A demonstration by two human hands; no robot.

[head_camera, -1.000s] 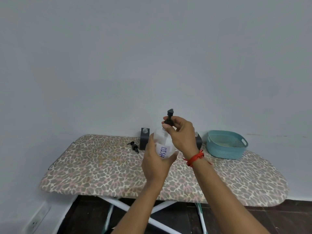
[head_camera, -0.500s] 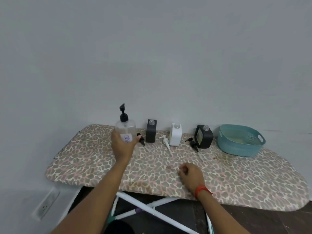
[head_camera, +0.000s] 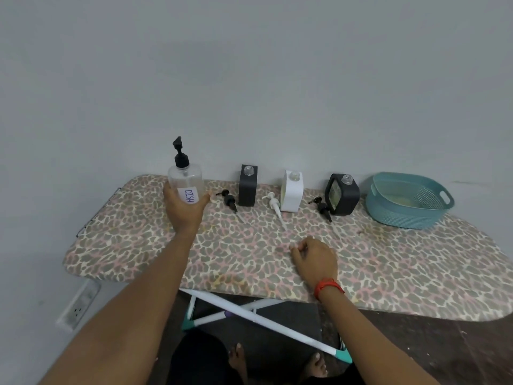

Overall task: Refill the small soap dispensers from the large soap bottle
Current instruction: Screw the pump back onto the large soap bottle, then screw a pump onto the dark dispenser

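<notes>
Ironing board (head_camera: pixel 388 268) in a leopard-print cover stands against a grey wall and carries the whole set. Teal basket (head_camera: pixel 399 215) sits far right of the white dispenser (head_camera: pixel 292 194), which stands mid-row by the wall. Large soap bottle (head_camera: pixel 185 180), clear, labelled DISH and topped with its own black pump head, is upright well left of the white dispenser. The left hand (head_camera: pixel 184 211) grips its lower body and hides its base. The right hand (head_camera: pixel 315 259), red band (head_camera: pixel 327 286) at the wrist, rests on the cover in front of the white dispenser, fingers loosely curled, holding nothing. A black dispenser (head_camera: pixel 247 190) stands just left of the white dispenser and a dark windowed dispenser (head_camera: pixel 344 195) just right. All three necks are uncapped. A white pump (head_camera: pixel 274 204) lies just left of the white dispenser, a black pump (head_camera: pixel 229 200) farther left, and a second black pump (head_camera: pixel 322 207) to the right.
</notes>
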